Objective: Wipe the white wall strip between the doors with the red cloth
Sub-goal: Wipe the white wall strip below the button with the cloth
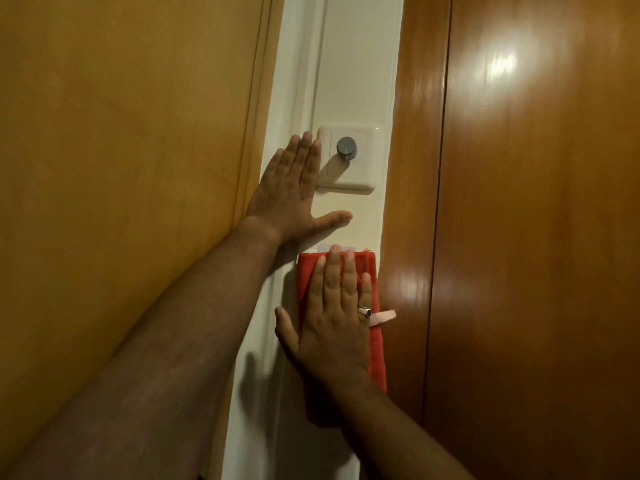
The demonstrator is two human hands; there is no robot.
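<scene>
I take the dimmer switch (346,160) as my marker. My right hand (334,317) lies flat, fingers spread, pinning the red cloth (375,348) against the white wall strip (356,64) just below the switch; nothing is pinched, the palm simply presses, which I judge keeps the cloth in full contact for wiping. My left hand (294,188) rests open and flat just left of the switch, thumb stretched out beneath it, holding nothing, likely bracing me. The light door (121,133) is left of the switch, the dark door (536,202) right
</scene>
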